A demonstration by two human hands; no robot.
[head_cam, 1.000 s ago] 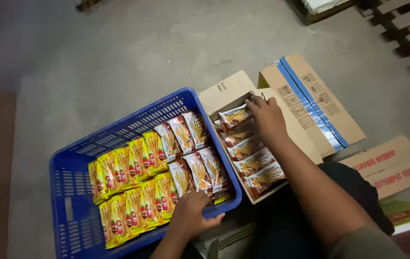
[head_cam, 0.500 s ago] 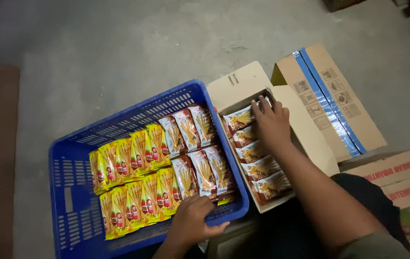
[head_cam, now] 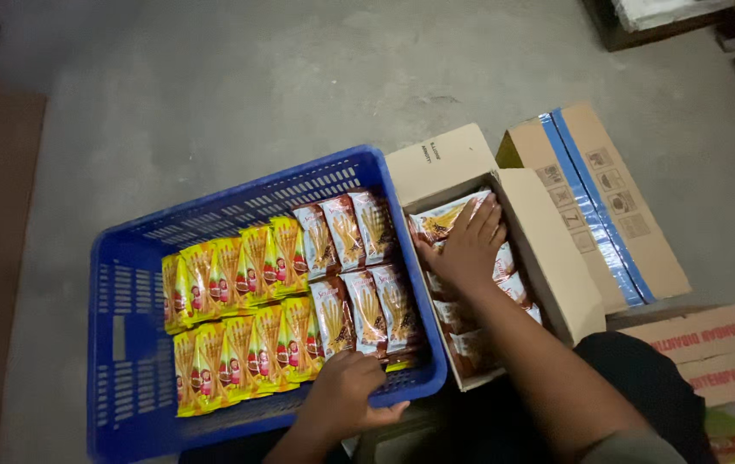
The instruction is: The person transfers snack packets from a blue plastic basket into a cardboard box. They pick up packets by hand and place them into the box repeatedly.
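Reaching into the cardboard box point(head_cam: 548, 249), the right hand point(head_cam: 469, 245) lies spread over the brown snack packets point(head_cam: 445, 222), gripping none, while the left hand point(head_cam: 346, 399) clasps the blue crate point(head_cam: 127, 344) rim, seemingly steadying it

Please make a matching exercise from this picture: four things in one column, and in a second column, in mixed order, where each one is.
Things:
1. right hand
2. left hand
3. yellow packets
4. blue-taped box

Places:
A. on the near rim of the blue crate
B. on the floor, right of the open box
C. on the packets in the open box
D. left part of the blue crate

Pairs: 1-C, 2-A, 3-D, 4-B
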